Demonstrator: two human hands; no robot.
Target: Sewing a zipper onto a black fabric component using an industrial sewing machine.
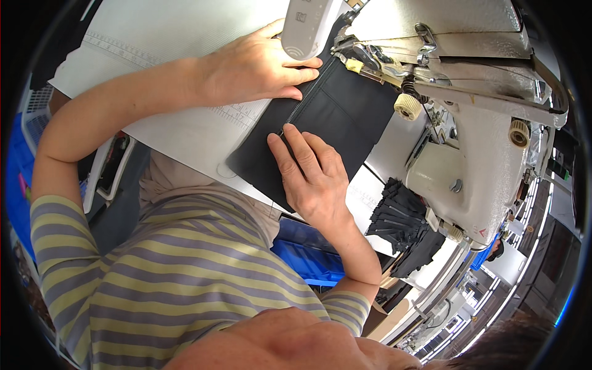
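Head view: black cloth (pixel 354 114) lies flat on a white table (pixel 160 28), below and in front of the sewing machine (pixel 431 169). A zip (pixel 300 110) runs along the cloth on a slant, its upper end close to the needle area. A fold or seam line is visible beside the zip.

Left hand (pixel 256 68): palm down, fingers extended and slightly parted, thumb held away from them. It is not closed on anything; the fingertips rest on the cloth near the upper length of the zip.

Right hand (pixel 313 176): back uppermost, digits partly bent and a little spread, tips touching the cloth at the lower length of the zip. Whether it pinches the zip or only presses on it cannot be told.

Surroundings: a ruler scale (pixel 120 49) is marked on the table at the left. A white device (pixel 305 31) hangs above the work, next to the left hand. The machine carries a cream dial (pixel 407 106). Black pieces (pixel 394 213) lie bunched below the machine, to the right of the right hand. A blue bin (pixel 302 262) sits under the table edge, near the right forearm
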